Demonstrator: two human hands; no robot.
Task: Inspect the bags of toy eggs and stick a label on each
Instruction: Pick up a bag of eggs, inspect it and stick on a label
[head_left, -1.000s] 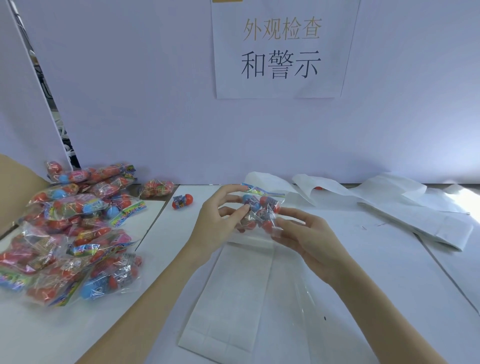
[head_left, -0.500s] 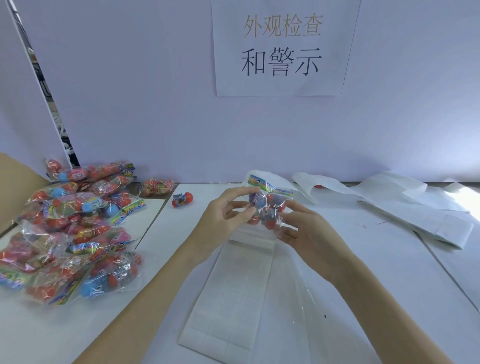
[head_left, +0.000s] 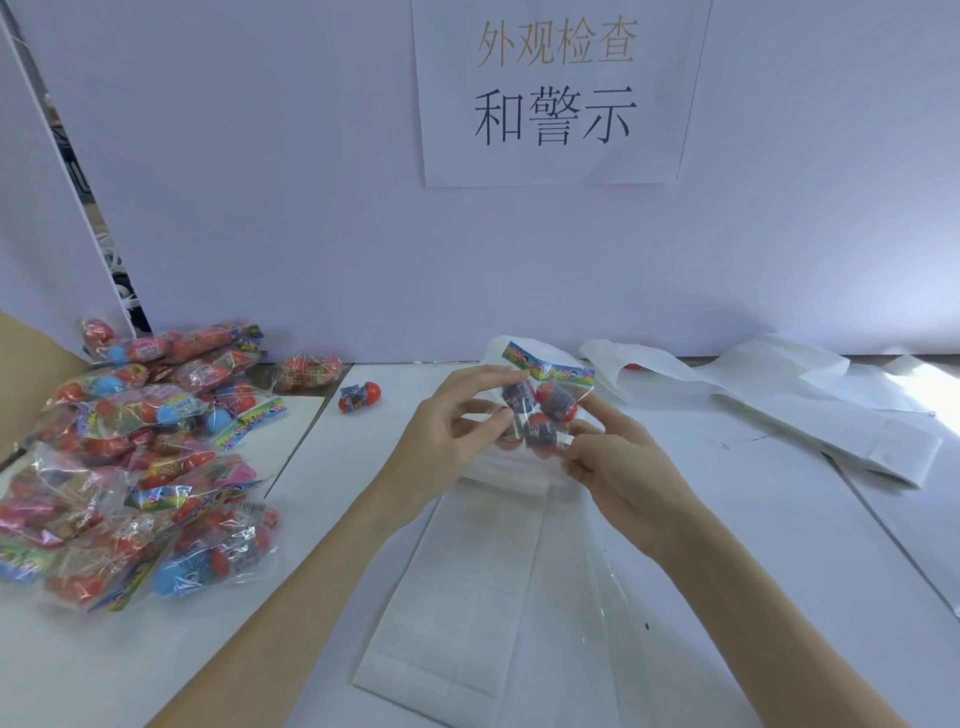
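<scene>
A clear bag of red and blue toy eggs (head_left: 543, 410) with a colourful header card is held upright above the table, between both hands. My left hand (head_left: 447, 436) pinches its left side with thumb and fingers. My right hand (head_left: 618, 467) grips its lower right side from beneath. Under the hands lies a white sheet of labels (head_left: 467, 587), flat on the table. A pile of several more egg bags (head_left: 135, 467) lies at the left.
One loose red egg (head_left: 359, 397) lies on the table left of the hands. White backing strips (head_left: 831, 415) and crumpled paper lie at the right and back. A clear film sheet (head_left: 613, 597) lies beside the labels. A white partition wall with a paper sign (head_left: 556, 93) stands behind.
Both hands have turned the bag upright and lifted it slightly, so its header card now points up. The fingers have shifted their hold on its sides.
</scene>
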